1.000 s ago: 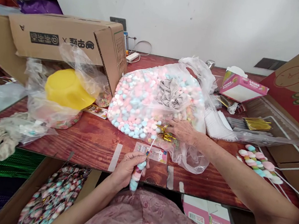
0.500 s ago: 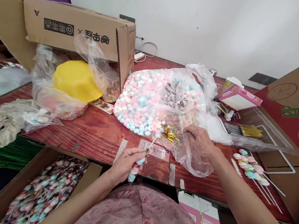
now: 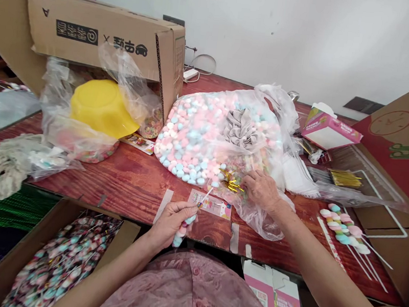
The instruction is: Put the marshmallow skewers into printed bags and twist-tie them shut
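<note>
two bare hands work at the front edge of the wooden table [image 3: 130,184]. the left hand [image 3: 170,221] is clenched around a candy skewer [image 3: 186,225], its white stick pointing up toward the big clear bag of pastel candies [image 3: 206,139]. the right hand [image 3: 261,189] lies on the bag's loose plastic, fingers bent and touching the gold twist ties [image 3: 231,182]; whether they pinch one, one cannot tell.

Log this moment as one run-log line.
left hand: holds marshmallow skewer | right hand: on gold twist ties at clear bag | big marshmallow bag: on table
</note>
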A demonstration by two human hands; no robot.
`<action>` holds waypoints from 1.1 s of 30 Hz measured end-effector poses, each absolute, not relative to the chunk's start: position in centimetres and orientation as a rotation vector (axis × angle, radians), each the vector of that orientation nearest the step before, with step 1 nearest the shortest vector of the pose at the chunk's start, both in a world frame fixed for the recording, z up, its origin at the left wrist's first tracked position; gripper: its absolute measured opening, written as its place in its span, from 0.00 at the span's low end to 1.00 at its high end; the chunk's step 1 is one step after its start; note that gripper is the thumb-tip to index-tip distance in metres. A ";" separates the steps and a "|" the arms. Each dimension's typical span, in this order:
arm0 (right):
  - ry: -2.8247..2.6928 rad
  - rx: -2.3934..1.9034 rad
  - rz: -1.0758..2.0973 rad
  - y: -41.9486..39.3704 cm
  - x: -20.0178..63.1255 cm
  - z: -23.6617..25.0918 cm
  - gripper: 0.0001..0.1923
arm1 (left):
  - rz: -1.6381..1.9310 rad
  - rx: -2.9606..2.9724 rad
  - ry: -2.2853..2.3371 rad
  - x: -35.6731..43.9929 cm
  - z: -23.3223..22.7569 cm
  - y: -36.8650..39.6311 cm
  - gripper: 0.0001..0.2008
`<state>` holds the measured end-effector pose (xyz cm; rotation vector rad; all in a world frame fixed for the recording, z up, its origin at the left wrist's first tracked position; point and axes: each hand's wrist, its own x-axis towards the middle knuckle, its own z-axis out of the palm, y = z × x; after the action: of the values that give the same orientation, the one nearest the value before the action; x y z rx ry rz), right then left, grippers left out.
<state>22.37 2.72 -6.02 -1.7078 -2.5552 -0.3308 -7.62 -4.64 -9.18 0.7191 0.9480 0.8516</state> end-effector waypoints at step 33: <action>-1.508 -1.266 0.539 -9.1 11.0 -7.8 0.15 | 0.856 1.193 0.955 -5.2 -7.4 -4.5 0.16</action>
<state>11.04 -9.12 -7.79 -1.2661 -1.5075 0.5395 -5.21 -4.47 -7.39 1.1929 0.9555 0.8563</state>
